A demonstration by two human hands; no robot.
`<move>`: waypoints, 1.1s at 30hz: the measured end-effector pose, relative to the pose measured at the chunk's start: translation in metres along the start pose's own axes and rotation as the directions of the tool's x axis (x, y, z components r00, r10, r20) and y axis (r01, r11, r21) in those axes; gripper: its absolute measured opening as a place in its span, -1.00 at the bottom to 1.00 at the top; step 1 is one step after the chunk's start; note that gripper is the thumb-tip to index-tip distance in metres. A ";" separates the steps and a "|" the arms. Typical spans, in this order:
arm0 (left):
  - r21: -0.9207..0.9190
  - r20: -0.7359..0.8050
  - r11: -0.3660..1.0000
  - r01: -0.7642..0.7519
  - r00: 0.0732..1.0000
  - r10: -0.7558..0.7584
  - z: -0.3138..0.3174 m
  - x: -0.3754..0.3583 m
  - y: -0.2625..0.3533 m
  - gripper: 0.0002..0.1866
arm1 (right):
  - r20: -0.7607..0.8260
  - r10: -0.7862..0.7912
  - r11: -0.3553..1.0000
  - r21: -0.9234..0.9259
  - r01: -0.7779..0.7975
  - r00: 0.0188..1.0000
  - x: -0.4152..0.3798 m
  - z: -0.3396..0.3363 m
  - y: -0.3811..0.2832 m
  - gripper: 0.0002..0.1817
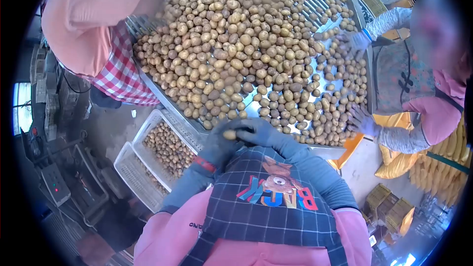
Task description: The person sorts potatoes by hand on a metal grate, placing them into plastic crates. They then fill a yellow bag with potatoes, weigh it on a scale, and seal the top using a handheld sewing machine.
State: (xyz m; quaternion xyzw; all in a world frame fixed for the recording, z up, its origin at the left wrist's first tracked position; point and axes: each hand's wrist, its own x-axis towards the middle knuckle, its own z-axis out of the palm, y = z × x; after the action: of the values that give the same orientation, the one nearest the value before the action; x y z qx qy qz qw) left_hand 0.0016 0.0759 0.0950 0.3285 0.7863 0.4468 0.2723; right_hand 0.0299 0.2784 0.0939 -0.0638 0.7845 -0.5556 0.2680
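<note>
A small tan potato (229, 134) sits between my two gloved hands, close to my apron at the near edge of the sorting table. My left hand (216, 146), in a dark grey glove with a red band at the wrist, is closed against the potato from the left. From the right, the curled fingers of my right hand (260, 132) reach over and meet it. Part of both hands' fingers is hidden. Just beyond them spreads a large heap of potatoes (231, 49) on the metal table (252, 110).
White plastic crates (129, 180) with small potatoes stand at my left. A co-worker in a checked apron (123, 76) stands at the left. Another co-worker's gloved hands (363, 120) touch potatoes at the right. Yellow sacks (400, 165) and crates (387, 204) lie beyond.
</note>
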 end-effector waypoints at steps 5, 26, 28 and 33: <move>-0.250 -0.266 0.968 0.020 0.960 -0.089 -0.009 0.003 -0.061 -0.71 | 0.049 -0.312 0.523 -0.825 0.214 0.949 -0.063 -0.053 0.076 -0.37; 0.509 -0.108 0.783 0.357 0.929 -0.354 0.006 0.117 -0.044 -0.70 | -0.449 0.020 0.422 -0.806 -0.415 0.893 -0.074 -0.141 0.104 -0.62; 0.460 -0.137 0.783 0.419 0.905 -0.404 0.013 0.119 -0.041 -0.66 | -0.792 -0.064 0.597 -0.518 -0.613 0.607 -0.041 -0.165 0.133 -0.76; -0.678 0.039 0.616 0.401 0.857 -0.514 -0.009 0.118 -0.052 -0.63 | -0.778 -0.119 0.804 -0.440 -0.400 0.617 0.061 -0.175 0.045 -0.47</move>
State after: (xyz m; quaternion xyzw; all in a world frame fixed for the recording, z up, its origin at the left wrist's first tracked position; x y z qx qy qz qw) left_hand -0.0943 0.1408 0.0378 -0.0394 0.6506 0.6367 0.4122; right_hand -0.0991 0.4171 0.0737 0.1688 0.9526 -0.2390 -0.0834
